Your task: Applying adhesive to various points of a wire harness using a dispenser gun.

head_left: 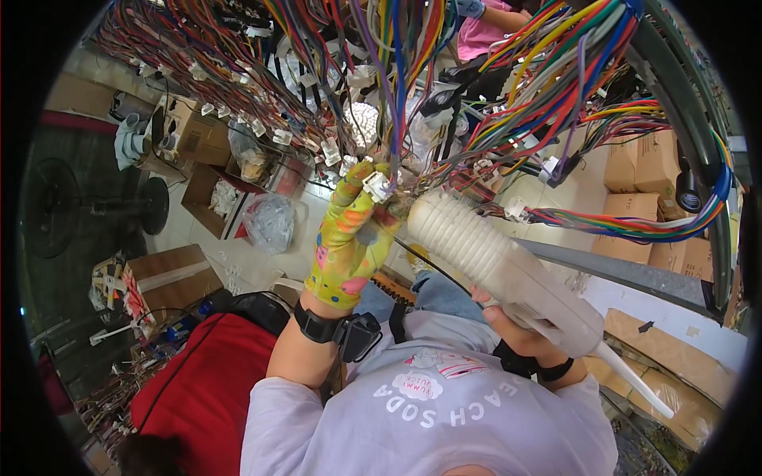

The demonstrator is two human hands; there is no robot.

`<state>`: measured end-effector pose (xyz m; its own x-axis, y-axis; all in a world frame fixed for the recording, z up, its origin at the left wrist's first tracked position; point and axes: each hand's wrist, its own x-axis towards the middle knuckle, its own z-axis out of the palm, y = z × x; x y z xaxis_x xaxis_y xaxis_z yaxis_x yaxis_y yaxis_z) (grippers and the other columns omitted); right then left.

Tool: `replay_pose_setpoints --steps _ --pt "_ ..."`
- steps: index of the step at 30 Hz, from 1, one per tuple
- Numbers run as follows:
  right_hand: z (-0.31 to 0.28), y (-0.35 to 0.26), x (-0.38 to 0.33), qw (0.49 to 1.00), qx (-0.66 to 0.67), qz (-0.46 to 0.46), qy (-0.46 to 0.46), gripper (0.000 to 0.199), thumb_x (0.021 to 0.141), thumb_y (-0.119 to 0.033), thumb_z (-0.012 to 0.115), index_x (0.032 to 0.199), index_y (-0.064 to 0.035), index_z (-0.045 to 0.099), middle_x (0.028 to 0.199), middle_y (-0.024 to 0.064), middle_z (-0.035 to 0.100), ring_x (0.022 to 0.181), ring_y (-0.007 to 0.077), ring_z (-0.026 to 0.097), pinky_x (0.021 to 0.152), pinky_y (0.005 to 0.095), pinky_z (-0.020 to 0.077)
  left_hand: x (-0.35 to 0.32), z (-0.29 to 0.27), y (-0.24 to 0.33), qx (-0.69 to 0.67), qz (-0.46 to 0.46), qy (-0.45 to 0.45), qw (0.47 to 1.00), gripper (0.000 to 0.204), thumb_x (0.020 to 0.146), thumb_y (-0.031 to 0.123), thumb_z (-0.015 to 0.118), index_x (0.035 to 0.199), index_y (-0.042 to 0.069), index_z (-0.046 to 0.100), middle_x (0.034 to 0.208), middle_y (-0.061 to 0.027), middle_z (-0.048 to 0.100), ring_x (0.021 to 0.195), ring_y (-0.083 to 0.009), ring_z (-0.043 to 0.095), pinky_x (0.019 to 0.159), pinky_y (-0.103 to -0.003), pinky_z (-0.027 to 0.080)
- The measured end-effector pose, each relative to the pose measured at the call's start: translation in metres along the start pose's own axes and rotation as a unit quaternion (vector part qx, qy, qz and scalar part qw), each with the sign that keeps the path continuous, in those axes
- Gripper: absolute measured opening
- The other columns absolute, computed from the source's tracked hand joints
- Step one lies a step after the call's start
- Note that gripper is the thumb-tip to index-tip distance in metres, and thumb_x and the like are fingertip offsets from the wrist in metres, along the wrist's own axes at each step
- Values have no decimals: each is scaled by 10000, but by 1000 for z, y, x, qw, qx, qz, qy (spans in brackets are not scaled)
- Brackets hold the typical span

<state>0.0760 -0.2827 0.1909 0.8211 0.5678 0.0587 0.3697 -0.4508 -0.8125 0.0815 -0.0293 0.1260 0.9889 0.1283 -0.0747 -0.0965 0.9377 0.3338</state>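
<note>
My left hand [349, 246], in a yellow glove with coloured dots, is raised at the middle with its fingers closed around a white wire connector [378, 186]. Purple and other wires run upward from that connector. My bare right hand [512, 327] grips a white hot glue gun [508, 270] from below, its fingers partly hidden by the body. The gun's ribbed front end points up and left, close beside my gloved fingers. From its rear a white glue stick [639, 385] sticks out. A thin black cord [432, 262] passes between my hands.
Bundles of coloured wires [556, 87] hang across the top, many ending in white connectors. A dark metal frame [698, 143] curves along the right. Cardboard boxes [635, 214] stand behind it. At left are an open box [210, 198], a plastic bag [268, 222] and a fan [55, 206]. Another person [484, 28] is at the top.
</note>
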Motion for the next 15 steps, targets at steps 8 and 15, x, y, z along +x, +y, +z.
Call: replay_pose_setpoints --steps 8,15 --pt "1 0 -3 1000 21 7 5 340 633 -67 767 961 -99 686 865 107 647 739 286 638 646 360 532 -2 -3 2 -24 -24 -1 999 436 859 75 649 1281 67 543 1245 -100 591 1100 -226 579 948 -384 457" --pt "12 6 -9 998 66 7 23 366 642 -85 772 994 -101 676 901 98 658 783 282 662 681 347 548 -5 3 4 -49 -84 69 993 430 855 130 591 1264 8 539 1213 -131 601 1022 -209 593 907 -347 464"
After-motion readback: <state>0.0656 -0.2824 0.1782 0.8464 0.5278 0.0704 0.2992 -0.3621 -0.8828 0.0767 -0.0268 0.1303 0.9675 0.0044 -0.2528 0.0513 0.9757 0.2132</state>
